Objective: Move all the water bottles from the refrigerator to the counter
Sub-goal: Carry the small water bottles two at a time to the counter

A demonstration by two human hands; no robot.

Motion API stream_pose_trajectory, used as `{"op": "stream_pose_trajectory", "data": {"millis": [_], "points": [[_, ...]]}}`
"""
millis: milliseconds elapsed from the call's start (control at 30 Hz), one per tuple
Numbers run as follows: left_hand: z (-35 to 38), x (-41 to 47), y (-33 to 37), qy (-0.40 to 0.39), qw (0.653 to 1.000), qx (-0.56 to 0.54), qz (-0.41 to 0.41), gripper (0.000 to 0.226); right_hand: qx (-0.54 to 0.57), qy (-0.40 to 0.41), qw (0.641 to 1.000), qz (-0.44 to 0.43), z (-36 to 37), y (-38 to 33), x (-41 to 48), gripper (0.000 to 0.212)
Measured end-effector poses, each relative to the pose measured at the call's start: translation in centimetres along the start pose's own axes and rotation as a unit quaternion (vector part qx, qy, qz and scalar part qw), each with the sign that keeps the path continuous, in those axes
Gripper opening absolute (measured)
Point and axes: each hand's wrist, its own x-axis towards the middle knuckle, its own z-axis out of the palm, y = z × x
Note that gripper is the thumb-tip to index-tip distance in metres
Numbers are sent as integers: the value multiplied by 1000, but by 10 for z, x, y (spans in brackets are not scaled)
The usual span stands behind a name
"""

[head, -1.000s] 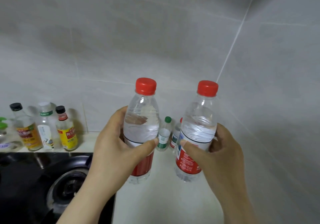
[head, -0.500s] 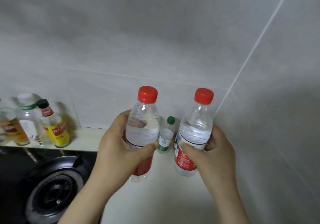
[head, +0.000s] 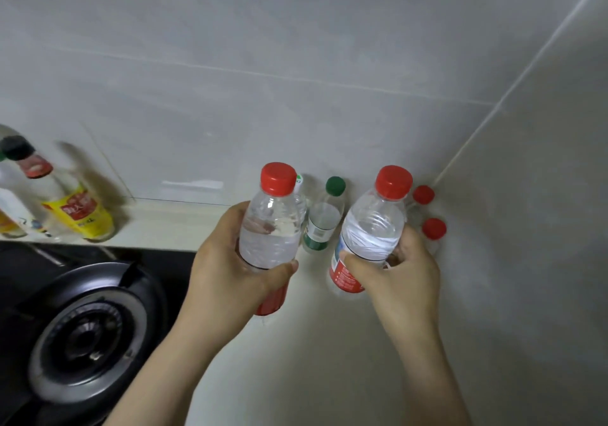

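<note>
Over the cream tabletop [head: 312, 353], close to its back right corner, my left grip [head: 230, 271] is closed round the waist of a clear plastic water bottle with a red screw cap and red label [head: 269, 228], thumb across the front and fingers behind. My right grip [head: 401, 274] is wrapped the same way round a second clear plastic water bottle with a red cap and red label [head: 371, 228], thumb lying along the label's upper edge. Both bottles are roughly upright, the right one tilted a little to the right. I cannot tell whether their bases touch the surface.

Between them and further back, a small clear bottle with a green cap and green-and-white label [head: 324, 225] stands on the tabletop. A white-capped bottle [head: 300, 182] shows just behind the left one, mostly hidden. Beyond my right grip, two more red bottle caps [head: 423, 194] sit in the corner where the walls meet.

The tabletop is a smooth, narrow strip. A black cooktop [head: 164, 261] with a round burner [head: 85, 336] borders it on the left, and a grey tiled wall [head: 526, 261] borders it on the right. Large grey tiles with pale grout lines close off the back. On the ledge behind the cooktop stands a blurred glass bottle with a yellow label [head: 79, 211], beside others cut by the frame edge. Towards me from the held bottles, the strip shows as plain cream surface.
</note>
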Motion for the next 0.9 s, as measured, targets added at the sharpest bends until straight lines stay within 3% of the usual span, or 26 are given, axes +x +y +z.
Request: {"op": "stream_pose_trajectory", "data": {"millis": [200, 567, 900], "points": [[7, 9, -26, -6, 999, 20, -25, 60, 2, -20, 1000, 22, 22, 28, 10, 50], [13, 20, -57, -17, 997, 28, -74, 61, -15, 13, 999, 34, 62, 72, 25, 59], [21, 29, -73, -27, 995, 21, -91, 61, -24, 15, 999, 29, 78, 95, 33, 53]]}}
